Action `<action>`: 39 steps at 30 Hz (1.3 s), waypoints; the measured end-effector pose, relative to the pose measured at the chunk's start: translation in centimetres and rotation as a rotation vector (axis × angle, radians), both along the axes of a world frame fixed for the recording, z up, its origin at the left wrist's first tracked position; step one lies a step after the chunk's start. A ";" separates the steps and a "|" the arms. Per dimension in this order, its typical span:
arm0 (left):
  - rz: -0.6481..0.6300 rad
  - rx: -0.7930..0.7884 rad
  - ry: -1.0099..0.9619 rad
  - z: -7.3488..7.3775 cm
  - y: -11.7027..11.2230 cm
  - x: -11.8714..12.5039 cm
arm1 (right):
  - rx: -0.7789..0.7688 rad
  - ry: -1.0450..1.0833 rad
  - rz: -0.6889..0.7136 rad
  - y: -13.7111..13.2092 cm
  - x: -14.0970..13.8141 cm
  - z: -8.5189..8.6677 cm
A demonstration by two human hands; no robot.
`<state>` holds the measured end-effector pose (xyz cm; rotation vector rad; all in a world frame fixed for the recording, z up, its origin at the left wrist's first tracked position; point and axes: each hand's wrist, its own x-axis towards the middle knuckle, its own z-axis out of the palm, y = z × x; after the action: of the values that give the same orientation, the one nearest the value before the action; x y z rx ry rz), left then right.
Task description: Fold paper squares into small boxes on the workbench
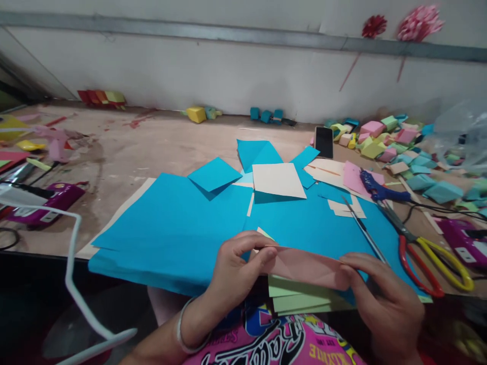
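Observation:
My left hand (238,266) pinches the left end of a folded pink paper strip (304,266), thumb and fingers closed on it. My right hand (384,299) presses its fingers on the strip's right end. The strip lies over large blue paper sheets (171,223) at the table's front edge. A small stack of pale green papers (300,299) sits just under the strip, near my lap.
Red-and-yellow scissors (422,253) lie right of my right hand, a blue glue gun (380,190) beyond them. A white paper square (278,180) and blue squares (214,175) rest mid-table. A phone (323,142), heaps of folded coloured paper boxes (395,147) and a plastic bag (462,132) sit far right. A purple tool (49,200) and white cable (72,253) lie left.

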<state>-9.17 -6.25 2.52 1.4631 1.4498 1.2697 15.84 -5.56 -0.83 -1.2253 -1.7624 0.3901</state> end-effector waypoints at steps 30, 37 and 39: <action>-0.109 0.523 0.507 -0.5 -0.7 -2.0 | 0.256 0.003 0.136 2.1 1.4 1.4; -0.074 0.513 0.470 -0.6 -0.5 -1.4 | 0.264 0.020 0.083 2.3 1.1 1.2; -0.048 0.455 0.448 -0.1 0.0 -1.2 | 0.210 0.012 0.085 2.5 1.1 1.3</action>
<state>-10.36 -6.28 2.39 2.1829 1.4415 1.3579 16.98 -3.04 0.51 -1.0003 -1.7993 0.2530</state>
